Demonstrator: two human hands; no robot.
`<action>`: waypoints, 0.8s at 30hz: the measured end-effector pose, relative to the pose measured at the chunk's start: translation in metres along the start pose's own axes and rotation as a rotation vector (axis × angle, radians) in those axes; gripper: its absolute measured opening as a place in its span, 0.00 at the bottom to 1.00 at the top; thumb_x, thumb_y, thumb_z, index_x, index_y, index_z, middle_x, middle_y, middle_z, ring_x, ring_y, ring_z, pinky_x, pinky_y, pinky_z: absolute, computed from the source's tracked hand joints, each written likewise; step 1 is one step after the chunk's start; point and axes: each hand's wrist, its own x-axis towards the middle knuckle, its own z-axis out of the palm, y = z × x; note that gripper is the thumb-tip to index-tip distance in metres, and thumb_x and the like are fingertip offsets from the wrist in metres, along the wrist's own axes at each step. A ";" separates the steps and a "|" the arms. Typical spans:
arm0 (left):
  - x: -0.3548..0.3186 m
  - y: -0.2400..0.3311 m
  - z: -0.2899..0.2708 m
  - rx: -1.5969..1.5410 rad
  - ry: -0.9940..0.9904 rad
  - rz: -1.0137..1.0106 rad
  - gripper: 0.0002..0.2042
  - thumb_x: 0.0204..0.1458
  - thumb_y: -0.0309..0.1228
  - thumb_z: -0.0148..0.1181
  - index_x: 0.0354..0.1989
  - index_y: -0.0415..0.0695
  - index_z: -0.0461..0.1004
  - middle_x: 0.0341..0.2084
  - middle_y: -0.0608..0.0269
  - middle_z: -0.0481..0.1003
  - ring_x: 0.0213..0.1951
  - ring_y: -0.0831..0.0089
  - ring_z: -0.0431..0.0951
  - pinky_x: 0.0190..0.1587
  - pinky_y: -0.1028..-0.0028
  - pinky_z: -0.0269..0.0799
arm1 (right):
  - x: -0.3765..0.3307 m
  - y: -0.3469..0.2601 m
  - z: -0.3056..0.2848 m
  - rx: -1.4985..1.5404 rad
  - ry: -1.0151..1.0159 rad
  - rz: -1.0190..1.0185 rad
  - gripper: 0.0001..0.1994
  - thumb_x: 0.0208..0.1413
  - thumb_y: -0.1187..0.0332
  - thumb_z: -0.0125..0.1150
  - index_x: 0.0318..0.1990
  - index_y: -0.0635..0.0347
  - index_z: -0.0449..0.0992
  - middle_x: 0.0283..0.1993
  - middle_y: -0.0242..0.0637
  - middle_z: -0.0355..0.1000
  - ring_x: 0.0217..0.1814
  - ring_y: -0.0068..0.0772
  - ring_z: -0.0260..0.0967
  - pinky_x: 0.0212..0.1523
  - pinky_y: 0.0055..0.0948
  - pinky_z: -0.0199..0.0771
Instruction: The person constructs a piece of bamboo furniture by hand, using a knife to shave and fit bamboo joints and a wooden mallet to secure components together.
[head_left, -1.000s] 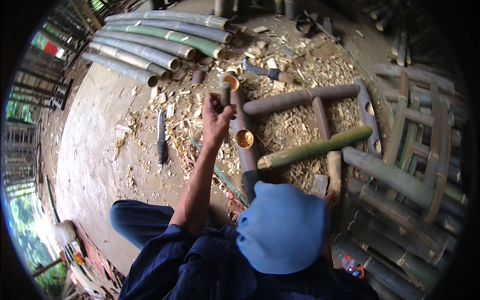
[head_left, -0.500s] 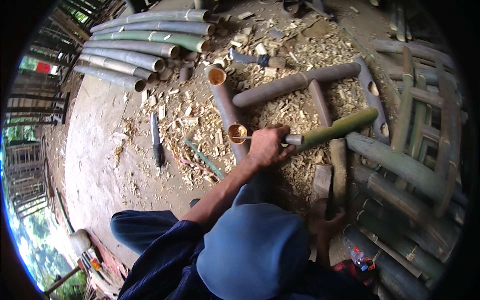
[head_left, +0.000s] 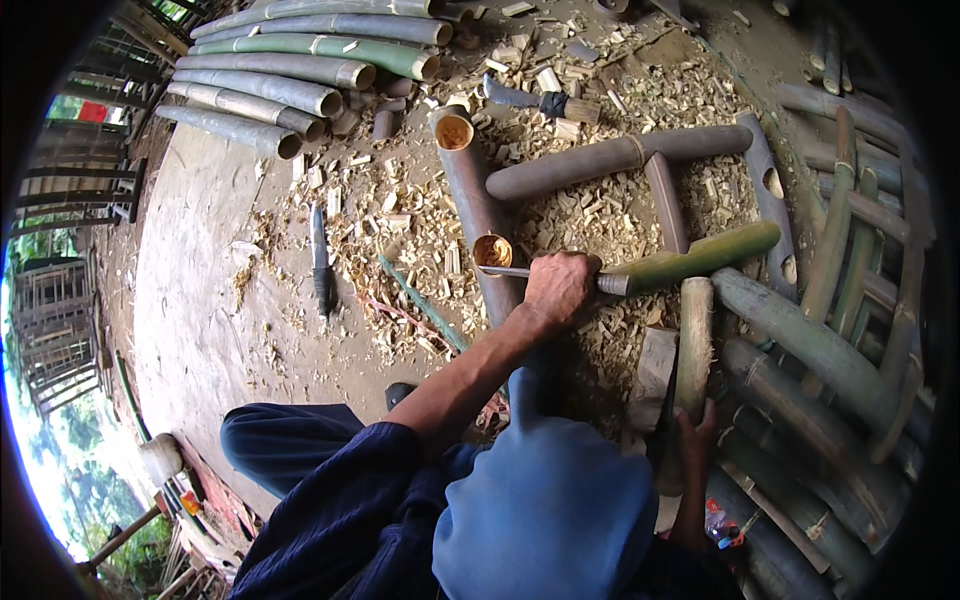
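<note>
Green bamboo pole (head_left: pixel 695 258): gripped at its near end by closed left hand (head_left: pixel 558 288), a thin metal blade (head_left: pixel 505 271) projecting beyond it. Right hand (head_left: pixel 695 440) clasps upright tan bamboo post (head_left: pixel 692 345) below. Step judged: fitting pole into frame; next needs steady alignment.

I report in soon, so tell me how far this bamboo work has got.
Done, it seems: chips litter the ground, brown poles lie joined as a frame, and a slat has holes cut. In hand: the left hand grips a blade at the green pole end, and the right hand holds a pale stick. Left: the stack of whole poles.
</note>
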 end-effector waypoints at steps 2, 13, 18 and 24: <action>0.003 0.005 -0.001 0.002 -0.001 -0.019 0.19 0.47 0.51 0.69 0.27 0.46 0.78 0.22 0.49 0.79 0.31 0.47 0.83 0.36 0.52 0.77 | -0.011 0.001 -0.004 0.089 0.007 -0.018 0.48 0.51 0.51 0.73 0.72 0.73 0.58 0.73 0.61 0.59 0.78 0.54 0.55 0.76 0.42 0.53; 0.026 -0.010 -0.024 -0.043 0.041 -0.067 0.11 0.47 0.42 0.67 0.31 0.48 0.83 0.26 0.48 0.81 0.33 0.48 0.84 0.40 0.52 0.80 | -0.031 -0.165 -0.008 0.741 0.064 -0.269 0.54 0.48 0.57 0.75 0.76 0.72 0.48 0.72 0.52 0.58 0.74 0.43 0.57 0.72 0.41 0.58; 0.017 -0.012 -0.038 -0.073 0.084 -0.046 0.10 0.47 0.40 0.67 0.32 0.48 0.83 0.24 0.48 0.81 0.32 0.47 0.84 0.38 0.52 0.80 | -0.005 -0.223 0.009 0.267 -0.082 -0.602 0.50 0.45 0.58 0.78 0.70 0.76 0.55 0.59 0.65 0.70 0.62 0.56 0.70 0.65 0.44 0.68; -0.018 -0.025 -0.040 -0.145 0.193 -0.009 0.10 0.47 0.37 0.67 0.33 0.46 0.80 0.28 0.50 0.80 0.34 0.48 0.83 0.37 0.53 0.78 | -0.043 -0.257 -0.031 0.647 -0.051 -0.544 0.49 0.44 0.63 0.76 0.71 0.72 0.53 0.63 0.52 0.64 0.60 0.47 0.69 0.63 0.44 0.70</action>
